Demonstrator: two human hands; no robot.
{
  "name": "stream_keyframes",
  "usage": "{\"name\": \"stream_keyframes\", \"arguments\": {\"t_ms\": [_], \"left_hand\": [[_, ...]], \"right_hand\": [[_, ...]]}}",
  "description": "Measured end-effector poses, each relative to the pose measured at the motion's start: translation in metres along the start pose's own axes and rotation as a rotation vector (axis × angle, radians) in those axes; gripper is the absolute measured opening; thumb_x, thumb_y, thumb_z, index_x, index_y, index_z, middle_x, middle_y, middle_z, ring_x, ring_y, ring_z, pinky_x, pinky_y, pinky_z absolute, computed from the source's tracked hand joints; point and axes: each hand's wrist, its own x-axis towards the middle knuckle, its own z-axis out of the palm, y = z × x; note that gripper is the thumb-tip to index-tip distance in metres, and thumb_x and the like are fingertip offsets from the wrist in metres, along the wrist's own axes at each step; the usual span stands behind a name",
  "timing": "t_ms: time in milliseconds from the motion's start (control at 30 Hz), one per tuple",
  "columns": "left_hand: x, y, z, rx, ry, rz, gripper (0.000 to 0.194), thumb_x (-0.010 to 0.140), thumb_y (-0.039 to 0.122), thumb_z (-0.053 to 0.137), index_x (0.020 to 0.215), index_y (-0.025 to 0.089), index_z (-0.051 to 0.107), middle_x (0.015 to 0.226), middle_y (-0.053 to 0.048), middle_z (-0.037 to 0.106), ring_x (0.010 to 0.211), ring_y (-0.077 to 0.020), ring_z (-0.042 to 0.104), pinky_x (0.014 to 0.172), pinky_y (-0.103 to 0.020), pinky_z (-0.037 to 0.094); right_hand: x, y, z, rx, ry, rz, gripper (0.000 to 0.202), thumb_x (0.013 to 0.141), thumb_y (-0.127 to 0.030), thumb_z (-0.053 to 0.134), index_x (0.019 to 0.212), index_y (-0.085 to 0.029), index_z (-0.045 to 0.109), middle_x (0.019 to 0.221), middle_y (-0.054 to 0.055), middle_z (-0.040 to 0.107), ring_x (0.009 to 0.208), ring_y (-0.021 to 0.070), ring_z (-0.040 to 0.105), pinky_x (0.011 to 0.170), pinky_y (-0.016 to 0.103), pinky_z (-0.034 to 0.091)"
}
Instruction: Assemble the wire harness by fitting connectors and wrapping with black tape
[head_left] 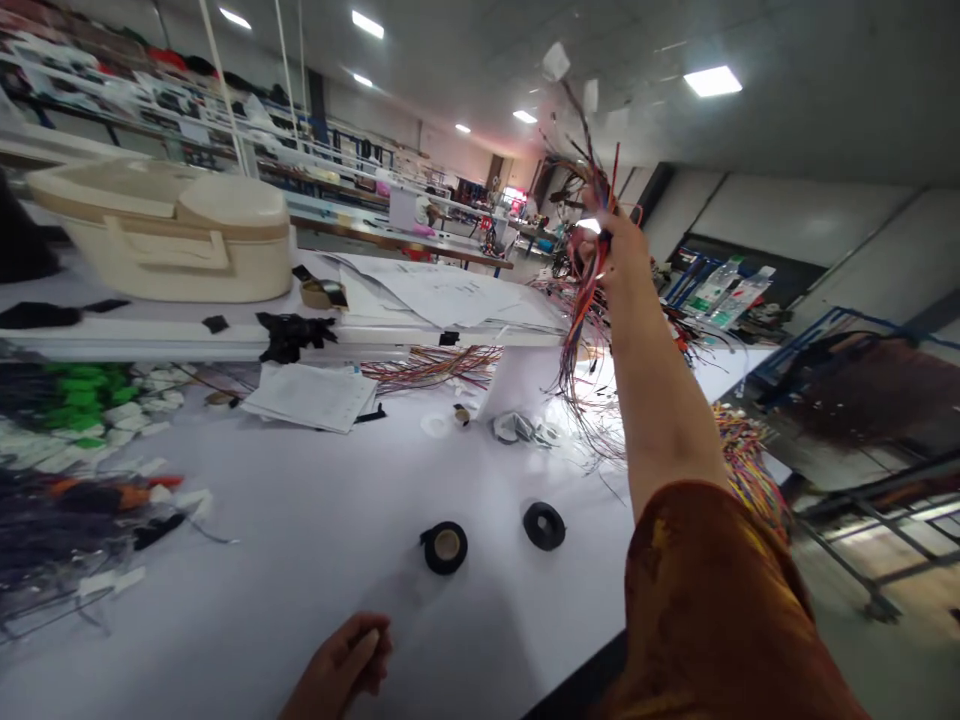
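My right hand (619,245) is raised at the end of my outstretched arm, its fingers closed round a wire bundle (577,325). Red, orange and dark strands hang below the fist, and several ends with white tags stick up above it. Low in the view, my left hand (349,655) hovers over the white table (315,540) with its fingers loosely curled in; nothing shows in them. A roll of black tape (445,547) lies just beyond the left hand, and a second black roll (544,526) sits to its right.
A raised shelf (375,333) crosses behind the table, bearing a cream plastic case (187,235), paper sheets (442,290) and bottles (739,295). Green and white connectors (90,400) with dark wires heap at the left. Coloured wires (750,465) hang at the table's right edge.
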Motion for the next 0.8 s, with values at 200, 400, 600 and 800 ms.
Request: {"name": "stream_keyframes", "arguments": {"t_ms": [200,400,600,800], "left_hand": [[-0.001,0.004,-0.002,0.017,-0.014,0.019,0.055,0.057,0.062,0.083,0.084,0.016,0.07,0.072,-0.005,0.064,0.059,-0.0157,0.055,0.056,-0.029,0.042],[-0.008,0.02,-0.005,0.055,-0.131,-0.037,0.042,0.062,0.046,0.084,0.088,0.015,0.07,0.078,-0.004,0.066,0.067,-0.0159,0.057,0.066,-0.029,0.046],[-0.011,0.022,-0.002,0.067,-0.108,-0.028,0.043,0.058,0.041,0.086,0.087,0.014,0.07,0.08,-0.005,0.067,0.068,-0.0154,0.058,0.069,-0.029,0.047],[-0.023,0.032,0.006,0.22,-0.144,0.029,0.046,0.065,0.053,0.079,0.088,0.015,0.07,0.082,-0.007,0.067,0.068,-0.0172,0.059,0.063,-0.03,0.046]], "right_hand": [[-0.085,-0.045,-0.05,0.178,0.057,-0.124,0.012,0.087,-0.028,0.05,0.088,-0.029,0.062,0.111,-0.006,0.068,0.051,0.0015,0.037,0.051,0.017,0.03],[-0.184,-0.021,-0.091,0.114,0.055,-0.042,0.027,0.067,-0.039,0.062,0.093,-0.03,0.06,0.109,0.004,0.065,0.042,0.0053,0.029,0.041,0.028,0.02],[-0.242,-0.01,-0.108,0.155,0.122,0.066,0.029,0.065,-0.038,0.066,0.092,-0.031,0.056,0.084,-0.003,0.06,0.038,0.0053,0.025,0.04,0.026,0.018],[-0.325,0.009,-0.091,0.398,-0.124,0.254,0.023,0.07,-0.044,0.069,0.079,-0.029,0.054,0.049,-0.01,0.036,0.028,0.0039,0.013,0.033,0.024,0.015]]}}
